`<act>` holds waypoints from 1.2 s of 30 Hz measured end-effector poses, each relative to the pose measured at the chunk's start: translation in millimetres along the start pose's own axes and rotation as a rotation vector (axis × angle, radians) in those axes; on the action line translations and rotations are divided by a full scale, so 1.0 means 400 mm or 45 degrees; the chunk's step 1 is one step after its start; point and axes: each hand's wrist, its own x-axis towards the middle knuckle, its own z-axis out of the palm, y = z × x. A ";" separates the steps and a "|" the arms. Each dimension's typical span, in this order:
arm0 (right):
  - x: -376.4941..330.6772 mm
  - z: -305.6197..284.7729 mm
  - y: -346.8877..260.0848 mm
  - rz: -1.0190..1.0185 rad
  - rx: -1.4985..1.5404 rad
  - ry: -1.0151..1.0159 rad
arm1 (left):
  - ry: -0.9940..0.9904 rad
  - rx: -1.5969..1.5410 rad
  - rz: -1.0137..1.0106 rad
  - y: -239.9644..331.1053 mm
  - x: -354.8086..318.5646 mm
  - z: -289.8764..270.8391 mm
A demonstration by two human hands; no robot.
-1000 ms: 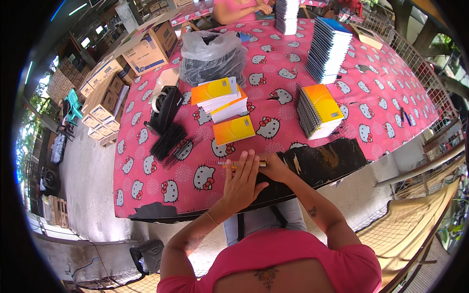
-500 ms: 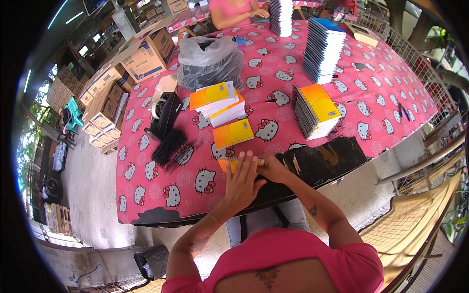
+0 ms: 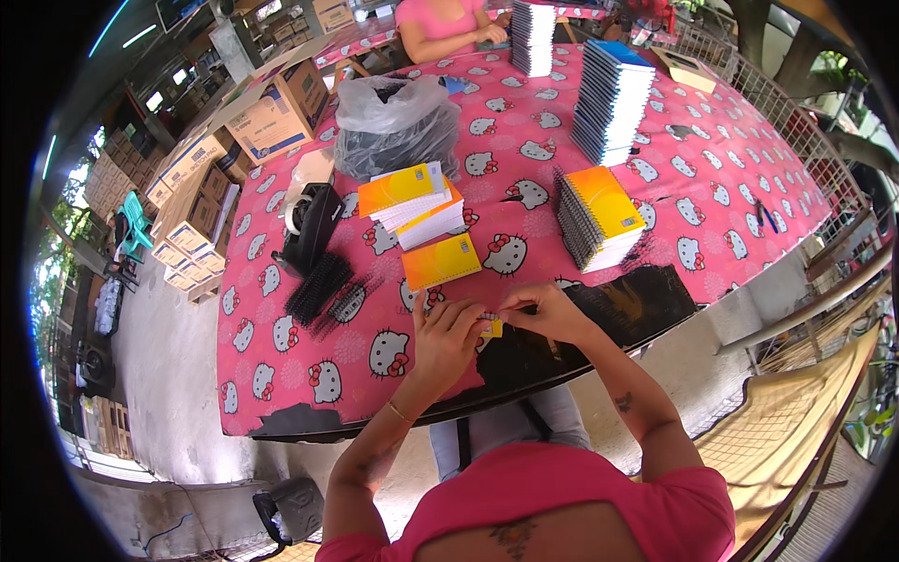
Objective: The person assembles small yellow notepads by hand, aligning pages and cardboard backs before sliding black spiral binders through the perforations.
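Observation:
Near the table's front edge, my left hand [image 3: 448,339] covers a small yellow notebook [image 3: 493,328], its fingers bent over it. Only a yellow corner of that notebook shows. My right hand [image 3: 545,314] is at the notebook's right end, thumb and index finger pinched together. Whatever lies between those fingertips is too small to make out. Just beyond my hands rests an orange-yellow notebook cover [image 3: 442,263]. Farther back is a loose pile of orange-yellow notebooks [image 3: 412,201] with white pages. To the right stands a stack of spiral-bound yellow notebooks [image 3: 601,220].
Black spiral coils [image 3: 320,288] lie beside a black tape dispenser [image 3: 311,228] on the left. Behind are a plastic bag [image 3: 397,131] and tall stacks of blue notebooks [image 3: 613,101]. Pliers [image 3: 768,217] lie far right. A person [image 3: 445,28] sits across the table; cartons [image 3: 276,112] stand left.
My left hand has gone from flat, outstretched fingers to fingers bent over the notebook. The right hand has lifted slightly and moved right, now pinching at the notebook's end.

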 end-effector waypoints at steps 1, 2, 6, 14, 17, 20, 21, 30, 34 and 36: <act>0.005 -0.002 -0.009 -0.053 -0.040 -0.020 | 0.009 -0.001 -0.011 -0.001 0.001 -0.003; 0.008 -0.002 -0.020 -0.106 -0.080 -0.041 | 0.017 -0.002 -0.023 -0.002 0.002 -0.005; 0.009 0.036 -0.036 -0.250 -0.338 0.154 | -0.111 -0.024 0.053 0.002 0.012 -0.027; -0.047 0.091 -0.194 -0.059 0.117 0.607 | 0.094 -0.483 -0.478 0.085 0.129 -0.108; -0.055 0.034 -0.151 -0.044 0.053 0.641 | -0.113 -1.480 -0.535 0.149 0.182 -0.120; -0.025 -0.119 -0.244 0.021 0.239 0.854 | 0.228 -0.828 -0.217 0.068 0.184 -0.101; -0.017 -0.190 -0.260 0.037 0.131 0.911 | 0.318 -0.612 -0.175 0.038 0.181 -0.100; 0.026 -0.478 -0.087 0.320 -0.998 0.819 | -0.025 -0.111 -0.100 -0.235 0.051 0.061; 0.040 -0.413 -0.135 0.299 -1.446 0.808 | -0.068 0.112 0.092 -0.259 0.040 0.060; 0.032 -0.345 -0.175 -0.062 -1.668 0.787 | -0.069 0.156 0.123 -0.264 0.030 0.057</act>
